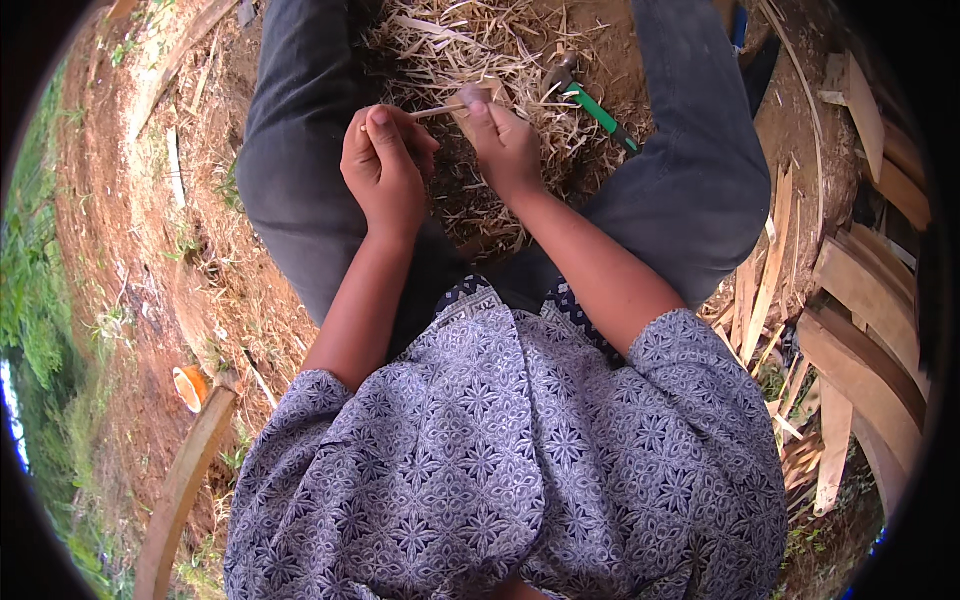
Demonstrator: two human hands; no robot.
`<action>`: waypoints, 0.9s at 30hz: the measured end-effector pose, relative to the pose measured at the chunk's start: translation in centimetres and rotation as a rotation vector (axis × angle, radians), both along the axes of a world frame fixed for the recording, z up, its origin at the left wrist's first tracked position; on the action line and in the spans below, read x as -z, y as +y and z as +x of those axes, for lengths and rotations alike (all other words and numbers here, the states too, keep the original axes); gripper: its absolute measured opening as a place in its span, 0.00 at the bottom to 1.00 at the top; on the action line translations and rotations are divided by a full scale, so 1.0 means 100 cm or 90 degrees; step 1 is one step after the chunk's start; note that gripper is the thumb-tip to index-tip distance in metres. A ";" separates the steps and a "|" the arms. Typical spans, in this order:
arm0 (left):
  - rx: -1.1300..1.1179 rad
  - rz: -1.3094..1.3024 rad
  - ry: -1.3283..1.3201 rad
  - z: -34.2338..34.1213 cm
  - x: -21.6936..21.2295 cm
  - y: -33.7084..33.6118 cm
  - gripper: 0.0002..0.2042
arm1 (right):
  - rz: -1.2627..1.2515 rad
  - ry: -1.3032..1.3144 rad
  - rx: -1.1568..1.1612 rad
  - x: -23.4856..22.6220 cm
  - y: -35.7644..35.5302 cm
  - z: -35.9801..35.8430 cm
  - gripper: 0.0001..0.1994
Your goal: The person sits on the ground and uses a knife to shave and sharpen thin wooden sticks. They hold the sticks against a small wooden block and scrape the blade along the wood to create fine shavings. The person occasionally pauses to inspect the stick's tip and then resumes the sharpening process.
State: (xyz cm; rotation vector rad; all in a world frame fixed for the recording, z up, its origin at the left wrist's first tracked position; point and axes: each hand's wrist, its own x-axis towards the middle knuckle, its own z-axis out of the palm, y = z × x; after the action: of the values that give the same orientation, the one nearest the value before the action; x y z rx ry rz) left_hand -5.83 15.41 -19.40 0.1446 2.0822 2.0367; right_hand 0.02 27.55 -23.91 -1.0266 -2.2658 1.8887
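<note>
Left of the green-handled hammer [597, 114], a thin wooden stick [436, 111] spans the gap between the person's two hands. The left hand [385, 168], farther from the hammer, pinches one end between thumb and curled fingers; the right hand [507, 150], nearer it, has its fingers closed at the other end (a small brownish piece [474, 94] at the thumb is too unclear to name). Pale wood shavings [450, 40] litter the ground around the hammer; well to its right are stacked wooden planks [862, 370], and far to its left an orange container [190, 388].
</note>
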 end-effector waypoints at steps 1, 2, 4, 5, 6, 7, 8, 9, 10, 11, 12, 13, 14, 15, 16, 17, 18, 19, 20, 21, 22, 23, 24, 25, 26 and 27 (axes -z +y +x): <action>0.000 -0.007 0.023 -0.003 0.001 0.003 0.19 | -0.020 -0.081 -0.016 0.007 0.012 -0.002 0.14; 0.001 -0.008 0.038 -0.005 0.002 0.005 0.19 | 0.043 0.086 0.019 0.007 0.004 -0.006 0.16; -0.006 -0.015 0.061 -0.003 0.006 0.007 0.19 | 0.104 0.260 0.045 -0.001 -0.019 -0.014 0.19; -0.014 -0.007 0.041 -0.003 0.006 0.005 0.19 | 0.105 0.265 0.043 -0.009 -0.025 -0.014 0.19; -0.022 0.001 0.021 -0.004 0.006 0.004 0.19 | 0.105 0.268 0.039 -0.016 -0.032 -0.013 0.19; -0.030 0.009 0.001 -0.004 0.006 0.003 0.19 | 0.057 0.080 -0.014 -0.011 -0.012 -0.006 0.16; -0.023 0.004 0.022 -0.004 0.006 0.004 0.18 | 0.037 0.001 -0.023 0.006 0.001 -0.005 0.15; -0.016 -0.001 0.043 -0.005 0.010 0.003 0.18 | 0.018 -0.077 -0.036 0.011 0.014 -0.008 0.14; -0.009 -0.007 0.063 -0.005 0.011 0.003 0.18 | 0.077 0.100 0.017 0.016 0.003 -0.009 0.16; 0.005 -0.018 0.076 -0.004 0.011 0.004 0.18 | 0.136 0.277 0.068 0.004 -0.019 -0.019 0.18; -0.009 -0.020 0.100 -0.003 0.014 0.003 0.18 | 0.141 0.285 0.069 -0.001 -0.023 -0.019 0.18; -0.024 -0.023 0.123 -0.005 0.018 0.003 0.18 | 0.144 0.292 0.069 -0.006 -0.029 -0.018 0.18; -0.036 -0.021 0.149 -0.006 0.020 0.005 0.18 | 0.149 0.298 0.069 -0.011 -0.033 -0.018 0.18; -0.039 0.017 0.033 -0.007 0.014 0.002 0.18 | 0.104 0.105 0.010 -0.002 -0.009 -0.011 0.16; -0.024 0.007 0.049 -0.006 0.013 0.001 0.18 | 0.058 -0.087 -0.048 0.006 0.007 -0.006 0.13; -0.005 -0.005 0.064 -0.005 0.014 -0.001 0.18 | 0.012 -0.084 -0.015 0.005 0.009 -0.008 0.13; 0.011 -0.015 0.080 -0.005 0.019 0.000 0.18 | 0.076 0.100 0.015 0.002 0.002 -0.012 0.15; 0.001 -0.012 0.094 -0.005 0.021 0.003 0.18 | 0.140 0.284 0.044 -0.002 -0.017 -0.019 0.16; -0.019 0.001 0.088 -0.004 0.021 0.003 0.18 | 0.155 0.299 0.061 -0.001 -0.021 -0.021 0.18; -0.040 0.013 0.082 -0.005 0.021 0.004 0.18 | 0.166 0.310 0.074 -0.001 -0.028 -0.021 0.19; -0.061 0.025 0.076 -0.004 0.020 0.004 0.17 | 0.177 0.318 0.088 -0.001 -0.035 -0.019 0.21; -0.049 0.028 0.069 -0.004 0.019 0.003 0.18 | 0.138 0.135 0.031 0.015 -0.011 -0.008 0.21; -0.036 0.028 0.064 -0.003 0.019 0.000 0.18 | 0.096 -0.045 -0.025 0.015 0.003 -0.005 0.20; -0.022 0.029 0.059 -0.002 0.019 -0.003 0.18 | 0.104 0.088 -0.012 0.015 -0.004 -0.005 0.19; -0.007 0.037 0.056 -0.007 0.023 0.000 0.18 | 0.115 0.216 -0.006 0.009 -0.011 -0.007 0.18; -0.021 -0.026 0.096 -0.005 0.020 0.001 0.18 | 0.100 0.303 -0.022 -0.012 -0.026 -0.011 0.17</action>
State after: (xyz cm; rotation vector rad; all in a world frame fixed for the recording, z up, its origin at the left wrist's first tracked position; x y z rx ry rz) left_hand -6.34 15.48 -21.43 0.2652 2.2272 2.0594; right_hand -1.08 24.99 -22.73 -0.4564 -2.1113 1.7002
